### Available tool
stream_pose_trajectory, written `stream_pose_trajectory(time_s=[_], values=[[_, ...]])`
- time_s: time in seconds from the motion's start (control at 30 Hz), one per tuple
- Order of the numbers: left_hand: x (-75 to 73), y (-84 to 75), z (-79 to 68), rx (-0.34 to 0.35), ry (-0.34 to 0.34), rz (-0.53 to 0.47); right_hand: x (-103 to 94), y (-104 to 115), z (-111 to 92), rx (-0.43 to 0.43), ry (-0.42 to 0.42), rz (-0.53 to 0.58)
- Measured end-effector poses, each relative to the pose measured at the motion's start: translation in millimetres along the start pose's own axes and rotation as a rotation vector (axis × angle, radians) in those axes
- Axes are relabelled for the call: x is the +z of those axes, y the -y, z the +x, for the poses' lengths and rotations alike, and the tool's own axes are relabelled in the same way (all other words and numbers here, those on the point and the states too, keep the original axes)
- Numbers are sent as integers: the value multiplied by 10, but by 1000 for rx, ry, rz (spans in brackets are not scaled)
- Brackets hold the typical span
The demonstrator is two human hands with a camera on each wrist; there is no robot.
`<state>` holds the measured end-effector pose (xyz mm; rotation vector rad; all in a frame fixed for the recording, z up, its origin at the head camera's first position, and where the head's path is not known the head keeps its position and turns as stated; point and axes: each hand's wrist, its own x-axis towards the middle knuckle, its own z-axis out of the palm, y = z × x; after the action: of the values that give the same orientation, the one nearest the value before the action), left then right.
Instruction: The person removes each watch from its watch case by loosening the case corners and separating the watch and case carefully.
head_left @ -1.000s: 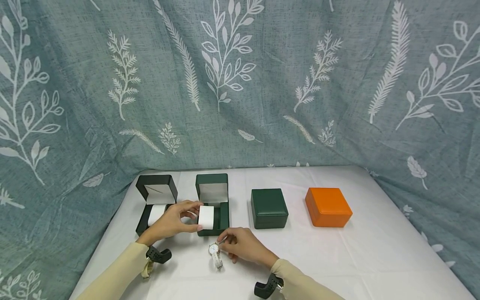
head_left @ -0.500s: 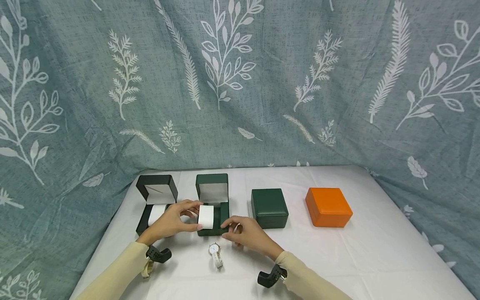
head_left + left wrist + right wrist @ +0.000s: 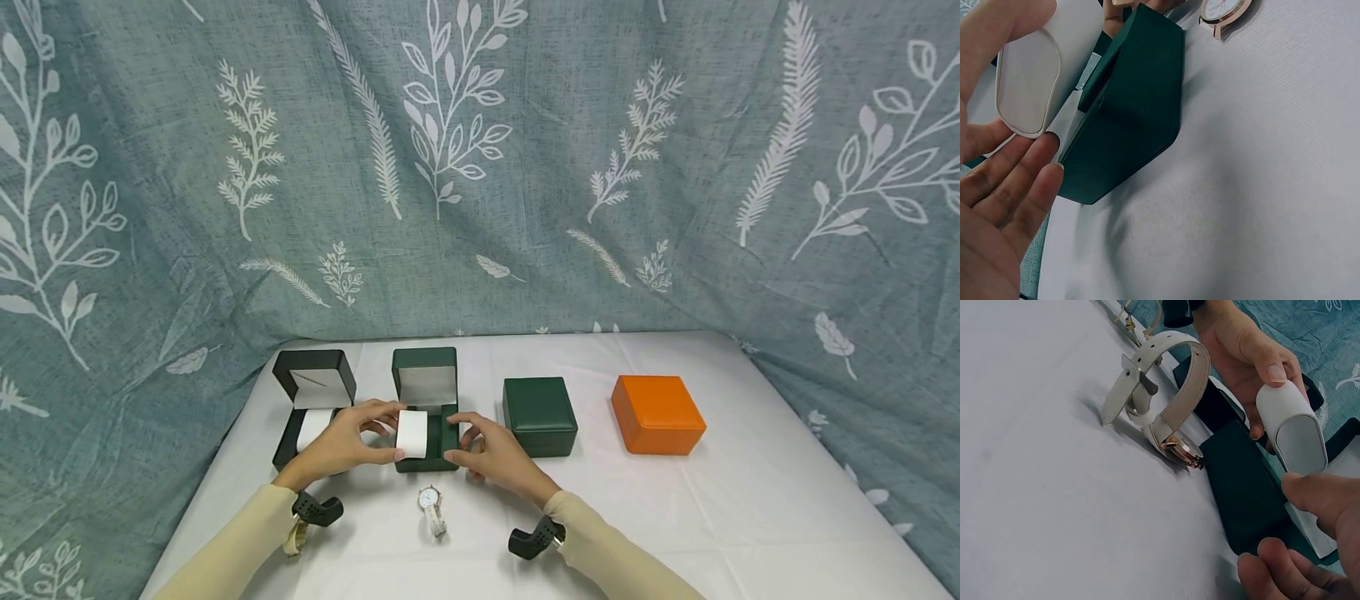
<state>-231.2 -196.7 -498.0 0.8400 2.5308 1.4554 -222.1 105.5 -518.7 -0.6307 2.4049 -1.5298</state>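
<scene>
My left hand point(image 3: 341, 442) pinches a white watch cushion point(image 3: 412, 434) by its ends, over the left part of an open green watch box point(image 3: 448, 433). In the left wrist view, the thumb and fingers show on the cushion point(image 3: 1025, 81). My right hand point(image 3: 498, 454) is at the box's right side with thumb and forefinger apart, gripping nothing; whether it touches the box I cannot tell. In front of the box lies a wristwatch point(image 3: 431, 508). Its white buckled strap and rose-gold case show in the right wrist view, where the strap point(image 3: 1191, 394) stands up in a loop.
Behind my left hand, an open black watch box point(image 3: 311, 367) holds another white cushion point(image 3: 313, 427). A shut green box point(image 3: 538, 417) and a shut orange box point(image 3: 656, 414) stand to the right on the white tablecloth point(image 3: 750, 500). A patterned curtain point(image 3: 480, 275) hangs behind.
My right hand has let go of the watch, leaving it on the table, and moved up to the right side of the open green box. My left hand stays on the cushion.
</scene>
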Motion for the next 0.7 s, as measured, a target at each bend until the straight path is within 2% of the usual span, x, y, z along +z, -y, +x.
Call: stream_pose_trajectory(time_s=[0.13,0.33,0.7], values=[[-4,-7,3,3,-1,3,0,-32,41,8,2,13],[-13,-7,5,-7,1,-4,12,-59,86,64,23,43],[-25,28,30,-20,1,-3,0,-20,164,140,43,124]])
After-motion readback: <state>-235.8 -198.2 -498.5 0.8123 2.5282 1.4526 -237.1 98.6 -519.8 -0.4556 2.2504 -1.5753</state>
